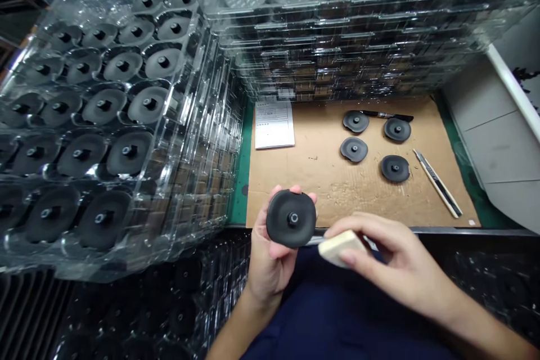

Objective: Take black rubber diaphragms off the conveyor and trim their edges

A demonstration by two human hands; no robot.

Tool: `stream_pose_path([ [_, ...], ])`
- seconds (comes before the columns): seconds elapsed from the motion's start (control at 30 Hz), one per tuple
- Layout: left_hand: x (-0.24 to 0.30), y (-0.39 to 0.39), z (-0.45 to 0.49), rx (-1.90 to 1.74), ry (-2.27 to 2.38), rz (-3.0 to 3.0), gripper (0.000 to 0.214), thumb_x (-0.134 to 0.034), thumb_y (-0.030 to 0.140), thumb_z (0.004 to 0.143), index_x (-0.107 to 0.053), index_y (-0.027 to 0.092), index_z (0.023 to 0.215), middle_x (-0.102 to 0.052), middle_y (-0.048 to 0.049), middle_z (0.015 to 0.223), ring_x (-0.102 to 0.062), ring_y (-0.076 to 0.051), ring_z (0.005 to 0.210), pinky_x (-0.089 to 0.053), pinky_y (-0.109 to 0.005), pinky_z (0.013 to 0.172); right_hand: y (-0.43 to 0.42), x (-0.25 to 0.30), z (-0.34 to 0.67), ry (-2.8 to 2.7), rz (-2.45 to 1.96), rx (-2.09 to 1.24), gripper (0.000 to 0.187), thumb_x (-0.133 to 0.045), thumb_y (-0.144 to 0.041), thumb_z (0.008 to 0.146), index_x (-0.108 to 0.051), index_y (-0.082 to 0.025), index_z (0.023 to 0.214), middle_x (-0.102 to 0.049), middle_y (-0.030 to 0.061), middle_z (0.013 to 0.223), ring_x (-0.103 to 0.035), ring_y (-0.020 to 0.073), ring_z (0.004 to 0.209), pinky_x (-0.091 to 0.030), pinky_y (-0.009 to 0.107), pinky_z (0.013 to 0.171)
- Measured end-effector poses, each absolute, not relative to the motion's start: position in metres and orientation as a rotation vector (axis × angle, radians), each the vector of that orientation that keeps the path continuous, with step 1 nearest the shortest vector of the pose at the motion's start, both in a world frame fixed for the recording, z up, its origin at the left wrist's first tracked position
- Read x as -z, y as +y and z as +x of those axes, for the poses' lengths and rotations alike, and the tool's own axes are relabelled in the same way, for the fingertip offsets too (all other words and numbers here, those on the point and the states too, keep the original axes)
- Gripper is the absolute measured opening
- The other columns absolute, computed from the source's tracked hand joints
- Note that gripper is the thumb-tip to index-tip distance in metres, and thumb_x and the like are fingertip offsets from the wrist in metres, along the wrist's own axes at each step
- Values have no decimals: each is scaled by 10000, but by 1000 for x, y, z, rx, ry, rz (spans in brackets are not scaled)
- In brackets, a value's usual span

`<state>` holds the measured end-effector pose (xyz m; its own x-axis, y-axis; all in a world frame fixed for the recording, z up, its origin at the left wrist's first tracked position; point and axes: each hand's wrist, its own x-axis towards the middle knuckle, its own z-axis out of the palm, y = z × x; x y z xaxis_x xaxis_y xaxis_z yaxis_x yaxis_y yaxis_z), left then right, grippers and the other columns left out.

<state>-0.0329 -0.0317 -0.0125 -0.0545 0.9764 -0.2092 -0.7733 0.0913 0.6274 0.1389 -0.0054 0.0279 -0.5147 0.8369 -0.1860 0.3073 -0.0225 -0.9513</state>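
My left hand (265,259) holds up a round black rubber disc (291,218) with a short central stud, its fingertips showing behind the disc's far edge. My right hand (400,259) is shut on a pale beige block (341,248), possibly a sanding block or sponge. The block presses against or sits right at the disc's lower right edge. Several similar black discs (355,121) lie flat on a brown cardboard sheet (320,191) beyond my hands.
Stacked clear plastic trays (202,140) holding black discs rise on the left, and another stack (337,39) stands behind the cardboard. A printed paper sheet (274,125), a black marker (388,116) and a utility knife (436,184) lie on the cardboard. Green mat edges show around it.
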Motion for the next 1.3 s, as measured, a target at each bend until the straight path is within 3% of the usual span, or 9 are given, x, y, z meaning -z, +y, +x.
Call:
stream_pose_path([
  [0.17, 14, -31, -28, -1464, 649, 367, 604, -760, 352, 653, -548, 292, 1216, -606, 11, 1233, -549, -258, 1162, -468, -323, 989, -11, -4, 157, -1381, -1494, -1619, 282, -567, -357, 858, -550, -264, 1124, -609, -9, 815, -554, 92, 678, -441, 170, 595],
  [0.37, 11, -33, -24, -1435, 700, 366, 604, -764, 380, 631, -563, 304, 1195, -600, -2, 1237, -564, -256, 1145, -445, -339, 1006, -17, 17, 156, -1369, -1457, -1657, 262, -536, -375, 870, -579, -194, 1054, -615, 24, 831, -585, 112, 710, -476, 185, 601],
  [0.53, 10, -32, -18, -1415, 796, 356, 619, -781, 408, 593, -577, 328, 1172, -589, -9, 1241, -573, -253, 1131, -473, -324, 966, -13, -7, 148, -1652, -1351, -1236, 235, -547, -235, 868, -568, -226, 1102, -634, 30, 934, -592, 130, 769, -483, 233, 652],
  [0.67, 11, -33, -14, -1384, 843, 352, 589, -796, 383, 594, -588, 345, 1144, -601, -6, 1219, -585, -257, 1112, -476, -359, 961, -5, -31, 141, -2047, -892, -953, 299, -521, -97, 846, -558, -178, 1131, -643, 52, 933, -575, 150, 809, -474, 281, 726],
  [0.77, 10, -34, -16, -1413, 922, 359, 579, -797, 351, 609, -587, 333, 1148, -606, -3, 1205, -589, -246, 1106, -485, -320, 945, -1, -42, 142, -2243, -833, -1074, 259, -494, -98, 863, -583, -183, 1091, -626, 27, 818, -549, 134, 723, -460, 263, 661],
  [0.97, 7, -31, -13, -1412, 878, 382, 598, -795, 387, 598, -584, 321, 1153, -604, -12, 1212, -586, -264, 1108, -482, -334, 951, 1, -40, 142, -2054, -867, -945, 280, -489, -77, 861, -565, -165, 1115, -653, 48, 928, -580, 141, 827, -468, 278, 741],
  [1.13, 8, -31, -12, -1394, 930, 349, 616, -808, 370, 580, -583, 306, 1150, -615, -16, 1196, -591, -259, 1103, -498, -319, 932, 0, -39, 151, -2134, -1033, -1228, 229, -521, -91, 850, -618, -229, 1005, -641, -10, 818, -578, 104, 727, -458, 232, 659],
  [1.3, 15, -28, -13, -1363, 859, 335, 541, -777, 358, 637, -584, 335, 1142, -589, -14, 1234, -582, -257, 1116, -482, -355, 956, 3, -32, 142, -2017, -870, -992, 253, -499, -82, 845, -611, -178, 1050, -670, 40, 874, -591, 140, 787, -468, 279, 717],
])
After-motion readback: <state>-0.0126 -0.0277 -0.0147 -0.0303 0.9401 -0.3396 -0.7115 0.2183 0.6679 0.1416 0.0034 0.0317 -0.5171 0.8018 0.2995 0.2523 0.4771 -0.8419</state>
